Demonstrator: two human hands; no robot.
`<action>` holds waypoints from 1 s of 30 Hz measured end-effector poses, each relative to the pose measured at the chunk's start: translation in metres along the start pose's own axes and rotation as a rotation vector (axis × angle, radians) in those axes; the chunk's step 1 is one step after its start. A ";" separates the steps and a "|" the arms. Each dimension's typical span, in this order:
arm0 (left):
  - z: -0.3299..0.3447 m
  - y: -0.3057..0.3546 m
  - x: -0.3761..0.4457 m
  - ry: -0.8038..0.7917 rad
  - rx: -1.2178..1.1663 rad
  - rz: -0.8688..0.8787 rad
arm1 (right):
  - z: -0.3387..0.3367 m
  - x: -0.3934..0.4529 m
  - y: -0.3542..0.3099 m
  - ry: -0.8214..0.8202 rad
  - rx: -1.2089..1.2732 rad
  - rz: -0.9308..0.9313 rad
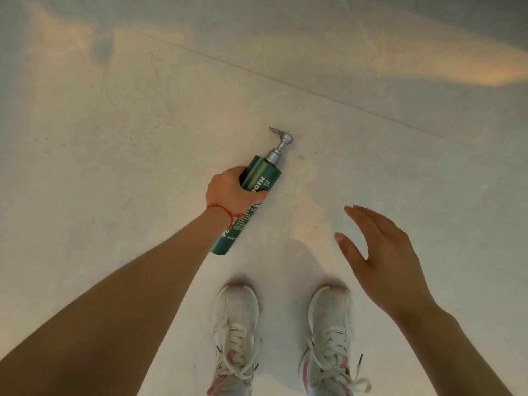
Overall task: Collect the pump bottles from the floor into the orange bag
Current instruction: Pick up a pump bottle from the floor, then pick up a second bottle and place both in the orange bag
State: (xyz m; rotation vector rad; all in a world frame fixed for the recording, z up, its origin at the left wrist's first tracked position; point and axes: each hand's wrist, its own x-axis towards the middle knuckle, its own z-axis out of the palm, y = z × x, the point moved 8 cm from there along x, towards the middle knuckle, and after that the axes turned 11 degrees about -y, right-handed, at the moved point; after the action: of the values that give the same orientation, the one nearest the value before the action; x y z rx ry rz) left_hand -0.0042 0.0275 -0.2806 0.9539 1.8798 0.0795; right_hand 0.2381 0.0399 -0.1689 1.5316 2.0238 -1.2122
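Green pump bottle is gripped mid-body in the left hand, nozzle toward one o'clock; off the floor or not, can't tell. Right hand, at four o'clock, spread empty. No orange bag visible; bagging remains.

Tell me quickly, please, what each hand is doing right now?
Left hand: closed around the green pump bottle.
Right hand: open, holding nothing.

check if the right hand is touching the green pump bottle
Apart. The head view shows bare floor between the open right hand and the green pump bottle, which the left hand grips.
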 end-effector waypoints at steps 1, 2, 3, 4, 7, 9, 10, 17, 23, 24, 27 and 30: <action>-0.002 -0.003 0.000 -0.019 -0.046 -0.024 | 0.000 0.000 -0.001 -0.003 -0.006 0.000; -0.004 -0.005 -0.001 -0.040 -0.101 -0.049 | -0.001 -0.002 -0.002 -0.004 -0.010 0.001; -0.006 -0.008 -0.005 -0.057 -0.172 -0.073 | -0.003 -0.004 -0.004 -0.004 -0.011 0.004; -0.008 -0.010 -0.011 -0.074 -0.258 -0.096 | -0.006 -0.007 -0.007 -0.002 -0.010 0.007; -0.016 -0.007 -0.040 -0.135 -0.536 -0.146 | -0.022 -0.019 -0.022 0.005 -0.017 0.006; -0.030 0.003 -0.067 -0.137 -0.655 -0.141 | -0.037 -0.030 -0.036 0.012 -0.028 -0.003; -0.041 0.009 -0.081 -0.127 -0.701 -0.130 | -0.045 -0.037 -0.046 0.016 -0.035 -0.006; -0.135 0.062 -0.200 -0.060 -0.900 -0.047 | -0.128 -0.098 -0.140 0.031 -0.176 -0.082; -0.235 0.110 -0.305 0.026 -0.953 0.043 | -0.217 -0.166 -0.244 0.132 -0.294 -0.176; -0.251 0.118 -0.321 0.043 -0.966 0.058 | -0.231 -0.178 -0.261 0.160 -0.309 -0.191; -0.296 0.139 -0.367 0.097 -0.996 0.107 | -0.271 -0.214 -0.310 0.253 -0.361 -0.241; -0.333 0.155 -0.408 0.166 -1.019 0.151 | -0.302 -0.245 -0.351 0.327 -0.374 -0.324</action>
State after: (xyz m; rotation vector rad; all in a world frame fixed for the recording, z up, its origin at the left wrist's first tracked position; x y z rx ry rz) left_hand -0.0950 -0.0150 0.2596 0.3641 1.5748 1.1160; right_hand 0.0800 0.1012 0.3263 1.3177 2.6100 -0.6471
